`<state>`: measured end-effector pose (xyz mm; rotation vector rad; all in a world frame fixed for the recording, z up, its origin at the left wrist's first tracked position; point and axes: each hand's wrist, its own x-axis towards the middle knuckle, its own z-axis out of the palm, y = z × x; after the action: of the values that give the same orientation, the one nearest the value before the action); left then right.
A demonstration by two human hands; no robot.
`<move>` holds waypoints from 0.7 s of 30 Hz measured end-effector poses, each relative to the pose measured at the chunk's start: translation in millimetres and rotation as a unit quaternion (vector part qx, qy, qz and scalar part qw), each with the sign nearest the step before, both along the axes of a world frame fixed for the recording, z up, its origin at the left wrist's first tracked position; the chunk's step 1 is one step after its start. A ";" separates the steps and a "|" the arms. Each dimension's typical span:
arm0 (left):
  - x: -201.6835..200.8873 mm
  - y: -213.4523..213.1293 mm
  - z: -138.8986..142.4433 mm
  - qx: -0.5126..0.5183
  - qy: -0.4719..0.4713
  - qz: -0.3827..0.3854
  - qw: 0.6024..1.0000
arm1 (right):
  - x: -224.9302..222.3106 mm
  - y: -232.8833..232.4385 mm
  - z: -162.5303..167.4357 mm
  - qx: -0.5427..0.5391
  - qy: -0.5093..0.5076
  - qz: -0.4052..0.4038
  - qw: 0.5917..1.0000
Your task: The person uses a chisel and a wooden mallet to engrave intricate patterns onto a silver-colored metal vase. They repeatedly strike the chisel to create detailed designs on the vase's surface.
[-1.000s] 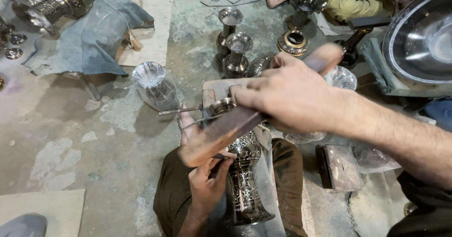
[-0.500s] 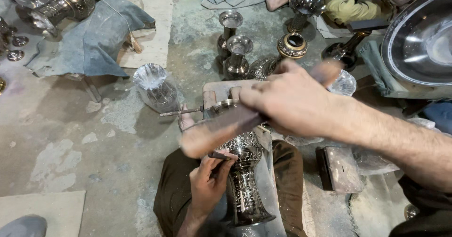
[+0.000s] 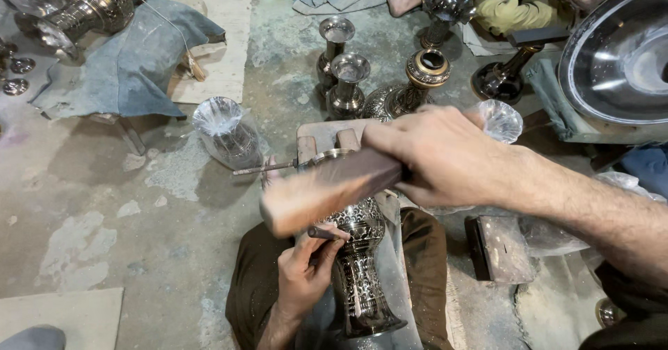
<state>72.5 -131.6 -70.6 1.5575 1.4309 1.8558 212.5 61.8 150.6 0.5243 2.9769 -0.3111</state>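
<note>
Head view: the person sits on a concrete floor [image 3: 104,204], and the open room lies to the left, where the floor is bare between a cardboard sheet [image 3: 59,315] at the lower left edge and a blue cloth [image 3: 132,65] above. Ahead and to the right it is crowded.

An engraved vase [image 3: 358,266] lies tilted across the lap, its base towards the bottom edge and its mouth near a small wooden block [image 3: 327,138]. A wooden mallet [image 3: 327,190], blurred, hangs just above the upper part of the vase. The right hand [image 3: 445,155] has its grip shut tight around the mallet's handle, fingers curled fully over it. The left hand [image 3: 306,270] is closed on a chisel [image 3: 323,233], pinching it between thumb and fingers, with its tip against the vase wall. A thin metal rod [image 3: 264,168] sticks out leftward beside the block.

Beyond the block stand two plain metal vases [image 3: 346,85] close together and one brass-rimmed vase [image 3: 417,78] just to their right. Two plastic-wrapped vases show: one [image 3: 226,131] to the left of the block, one [image 3: 501,120] partly hidden behind the right hand. One large shiny bowl [image 3: 616,58] fills the upper right corner. One dark wooden slab [image 3: 501,249] lies beside the right knee.
</note>
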 end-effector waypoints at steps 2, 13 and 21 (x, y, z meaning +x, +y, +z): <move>-3.0 1.6 -1.6 0.008 0.010 -0.005 1.000 | 2.3 -3.7 -0.4 0.205 -0.029 0.064 0.976; -15.9 4.3 -4.2 -0.019 0.062 -0.050 0.997 | 12.9 -12.4 -4.6 0.208 -0.026 0.068 0.975; -30.0 8.9 -1.2 0.021 0.110 -0.097 0.989 | 30.0 -11.5 -15.7 0.181 0.085 0.086 0.976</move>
<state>42.4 -122.7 -71.8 1.8982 1.2787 1.6550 242.6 50.3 134.9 0.2749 3.2338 0.2187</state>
